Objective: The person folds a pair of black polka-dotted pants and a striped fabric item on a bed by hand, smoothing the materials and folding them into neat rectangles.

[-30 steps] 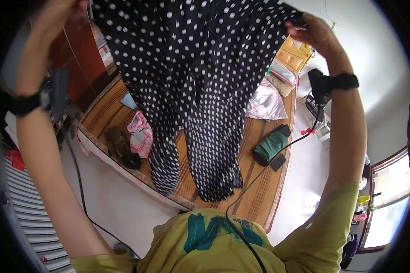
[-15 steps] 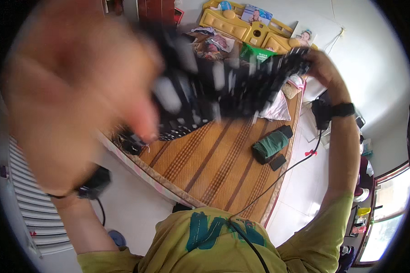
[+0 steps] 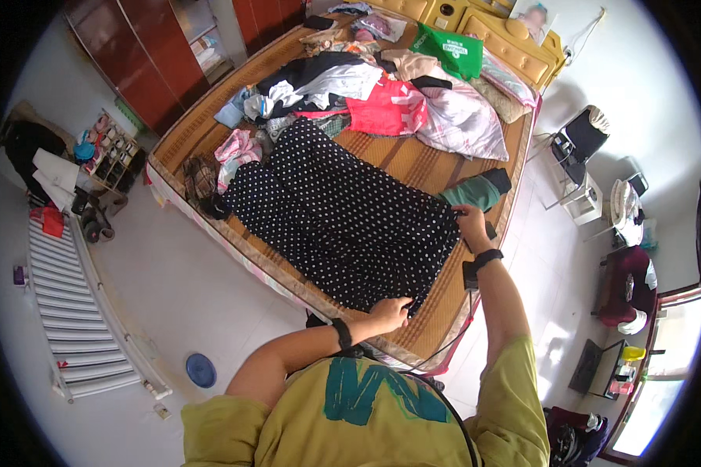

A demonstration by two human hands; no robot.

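Note:
A black garment with white polka dots (image 3: 335, 210) lies spread over the near part of the bed; its exact kind I cannot tell. My left hand (image 3: 389, 314) pinches its near edge, close to the front of the bed. The right-hand corner of the same cloth is gripped by my right hand (image 3: 471, 226), and the edge runs between the two hands. Just beyond the right hand rests a rolled green and black bundle of cloth (image 3: 473, 192), partly covered by the garment.
Beneath everything is a bed with a brown woven mat (image 3: 378, 156). Toward its far side lie a heap of clothes (image 3: 319, 82), a red cloth (image 3: 385, 107), a pale checked pillow (image 3: 463, 121) and a green bag (image 3: 450, 51). A blue basin (image 3: 201, 370) stands on the floor at left.
Both hands have come down from high in front of me, bringing the polka-dot garment onto the bed. It was blurred and bunched in the air; now it lies spread out.

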